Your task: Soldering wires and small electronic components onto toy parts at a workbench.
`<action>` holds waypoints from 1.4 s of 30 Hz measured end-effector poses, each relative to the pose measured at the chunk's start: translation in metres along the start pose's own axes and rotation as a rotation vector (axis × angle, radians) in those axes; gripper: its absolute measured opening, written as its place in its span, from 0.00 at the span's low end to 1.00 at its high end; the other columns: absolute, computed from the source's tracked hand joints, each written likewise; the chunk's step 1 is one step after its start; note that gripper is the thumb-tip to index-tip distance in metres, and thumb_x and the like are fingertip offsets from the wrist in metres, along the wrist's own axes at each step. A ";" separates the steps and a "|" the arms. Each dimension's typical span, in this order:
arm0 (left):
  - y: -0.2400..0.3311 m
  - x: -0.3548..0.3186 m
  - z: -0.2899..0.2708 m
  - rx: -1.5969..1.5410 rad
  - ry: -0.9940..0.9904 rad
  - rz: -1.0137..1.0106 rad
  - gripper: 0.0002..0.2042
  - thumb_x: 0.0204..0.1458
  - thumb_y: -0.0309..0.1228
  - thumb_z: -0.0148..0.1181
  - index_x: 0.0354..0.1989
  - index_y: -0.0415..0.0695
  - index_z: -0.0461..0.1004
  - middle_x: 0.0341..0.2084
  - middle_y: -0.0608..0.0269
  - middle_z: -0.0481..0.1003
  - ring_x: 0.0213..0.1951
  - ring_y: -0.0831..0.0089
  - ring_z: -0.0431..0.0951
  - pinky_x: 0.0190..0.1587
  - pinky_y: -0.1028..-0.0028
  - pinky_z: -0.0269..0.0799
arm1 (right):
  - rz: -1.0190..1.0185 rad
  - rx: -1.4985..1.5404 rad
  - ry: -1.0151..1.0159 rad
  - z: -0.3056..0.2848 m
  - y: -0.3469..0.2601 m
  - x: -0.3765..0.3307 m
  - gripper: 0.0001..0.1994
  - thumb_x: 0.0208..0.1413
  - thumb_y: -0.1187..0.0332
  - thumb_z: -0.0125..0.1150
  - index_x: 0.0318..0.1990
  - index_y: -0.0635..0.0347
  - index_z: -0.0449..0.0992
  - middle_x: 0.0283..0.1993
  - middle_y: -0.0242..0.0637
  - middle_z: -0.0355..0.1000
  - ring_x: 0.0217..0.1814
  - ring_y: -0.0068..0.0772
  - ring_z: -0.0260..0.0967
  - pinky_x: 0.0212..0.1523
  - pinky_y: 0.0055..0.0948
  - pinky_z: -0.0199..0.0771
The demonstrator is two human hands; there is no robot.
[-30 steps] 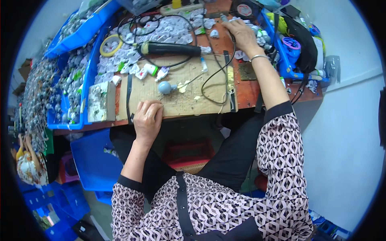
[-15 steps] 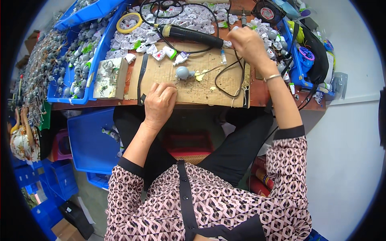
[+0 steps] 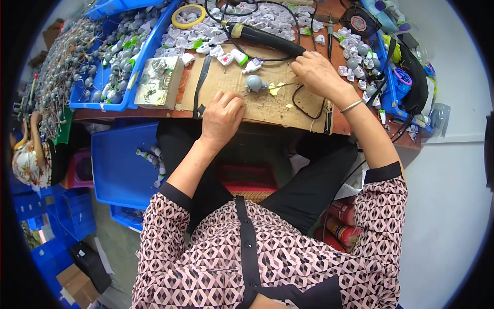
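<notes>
My left hand [image 3: 221, 116] rests knuckles up on the brown cardboard mat [image 3: 267, 108], fingers curled under with nothing showing in them. My right hand [image 3: 316, 74] is closed around a thin rod-like tool [image 3: 275, 87] with a black cord trailing from it. The tool's tip points left at a small grey round part [image 3: 253, 82] lying on the mat, just beyond my left fingers. Yellowish scraps lie beside that part.
A black-handled tool [image 3: 267, 38] lies across a pile of white parts [image 3: 206, 36] at the back. Blue bins [image 3: 118, 62] of grey parts stand left, with a yellow tape ring [image 3: 188, 15] and a box of wires [image 3: 159, 82]. A small fan [image 3: 360, 20] sits right.
My right hand came back from the far pile of parts to the mat and now holds the thin tool toward the grey part. My left hand stayed on the mat.
</notes>
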State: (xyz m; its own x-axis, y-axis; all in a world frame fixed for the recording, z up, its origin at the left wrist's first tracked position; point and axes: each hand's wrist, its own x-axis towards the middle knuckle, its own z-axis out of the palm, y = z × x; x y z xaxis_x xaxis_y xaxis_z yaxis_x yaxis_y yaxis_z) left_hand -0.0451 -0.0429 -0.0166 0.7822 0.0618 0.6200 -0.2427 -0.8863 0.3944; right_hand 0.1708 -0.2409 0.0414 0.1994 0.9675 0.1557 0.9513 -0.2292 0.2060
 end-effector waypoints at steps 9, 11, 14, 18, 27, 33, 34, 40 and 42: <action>-0.007 -0.001 0.000 -0.009 -0.008 0.031 0.06 0.49 0.23 0.63 0.32 0.43 0.72 0.34 0.62 0.73 0.36 0.59 0.73 0.41 0.65 0.72 | 0.411 1.299 -0.025 -0.002 0.009 0.028 0.06 0.59 0.67 0.63 0.37 0.58 0.74 0.36 0.33 0.80 0.38 0.20 0.74 0.42 0.24 0.72; -0.007 -0.002 -0.002 0.002 -0.013 0.030 0.06 0.49 0.23 0.63 0.32 0.43 0.72 0.34 0.62 0.73 0.37 0.59 0.73 0.41 0.65 0.72 | 0.449 1.381 -0.041 0.000 0.006 0.036 0.06 0.59 0.67 0.64 0.37 0.57 0.74 0.40 0.36 0.81 0.38 0.20 0.74 0.42 0.23 0.73; -0.005 -0.002 -0.001 -0.003 -0.014 0.007 0.06 0.49 0.23 0.63 0.32 0.43 0.72 0.34 0.61 0.73 0.38 0.58 0.73 0.41 0.64 0.72 | 0.565 1.501 0.092 0.014 -0.008 0.044 0.05 0.59 0.67 0.64 0.38 0.56 0.75 0.41 0.35 0.82 0.39 0.16 0.74 0.42 0.20 0.72; 0.000 0.000 0.000 -0.038 0.015 0.005 0.06 0.47 0.20 0.64 0.32 0.43 0.72 0.35 0.61 0.74 0.37 0.57 0.74 0.40 0.63 0.72 | 0.707 1.556 0.250 0.040 -0.026 0.033 0.06 0.63 0.68 0.58 0.41 0.61 0.74 0.39 0.37 0.81 0.37 0.17 0.74 0.31 0.16 0.72; -0.003 -0.002 0.001 -0.029 0.011 -0.018 0.06 0.48 0.21 0.63 0.32 0.43 0.72 0.34 0.61 0.73 0.38 0.57 0.74 0.40 0.63 0.72 | 1.039 1.751 0.845 0.031 -0.078 0.038 0.09 0.70 0.65 0.45 0.47 0.60 0.69 0.41 0.42 0.79 0.26 0.16 0.68 0.20 0.14 0.65; -0.006 -0.001 -0.001 -0.053 0.026 -0.031 0.05 0.49 0.22 0.63 0.32 0.44 0.73 0.33 0.61 0.73 0.38 0.57 0.75 0.40 0.64 0.73 | 0.862 1.575 0.836 0.036 -0.074 0.054 0.06 0.65 0.68 0.59 0.41 0.61 0.74 0.34 0.31 0.76 0.31 0.14 0.69 0.30 0.16 0.69; -0.006 -0.001 -0.002 -0.068 0.029 -0.039 0.04 0.50 0.23 0.63 0.32 0.43 0.74 0.33 0.60 0.73 0.38 0.57 0.76 0.40 0.63 0.73 | 0.804 1.562 0.813 0.032 -0.072 0.059 0.06 0.65 0.68 0.59 0.41 0.61 0.75 0.34 0.31 0.76 0.33 0.15 0.70 0.33 0.17 0.70; 0.002 0.021 0.013 -0.207 0.085 -0.079 0.03 0.50 0.25 0.63 0.32 0.43 0.75 0.32 0.58 0.73 0.37 0.55 0.76 0.39 0.61 0.74 | 0.604 1.670 0.673 0.009 -0.051 0.095 0.05 0.66 0.68 0.57 0.42 0.57 0.77 0.32 0.27 0.77 0.34 0.17 0.73 0.39 0.19 0.72; 0.002 0.031 0.017 -0.232 0.110 -0.067 0.04 0.49 0.25 0.63 0.32 0.43 0.75 0.33 0.57 0.73 0.38 0.54 0.76 0.39 0.61 0.74 | 0.593 1.638 0.634 -0.004 -0.052 0.114 0.06 0.66 0.67 0.55 0.42 0.56 0.76 0.32 0.27 0.77 0.33 0.16 0.73 0.37 0.17 0.70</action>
State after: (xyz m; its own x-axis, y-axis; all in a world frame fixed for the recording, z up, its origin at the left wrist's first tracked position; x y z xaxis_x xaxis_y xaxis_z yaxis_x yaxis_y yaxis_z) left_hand -0.0116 -0.0508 -0.0077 0.7367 0.1776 0.6525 -0.3273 -0.7507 0.5738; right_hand 0.1432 -0.1194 0.0522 0.8112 0.5407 0.2226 0.1247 0.2119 -0.9693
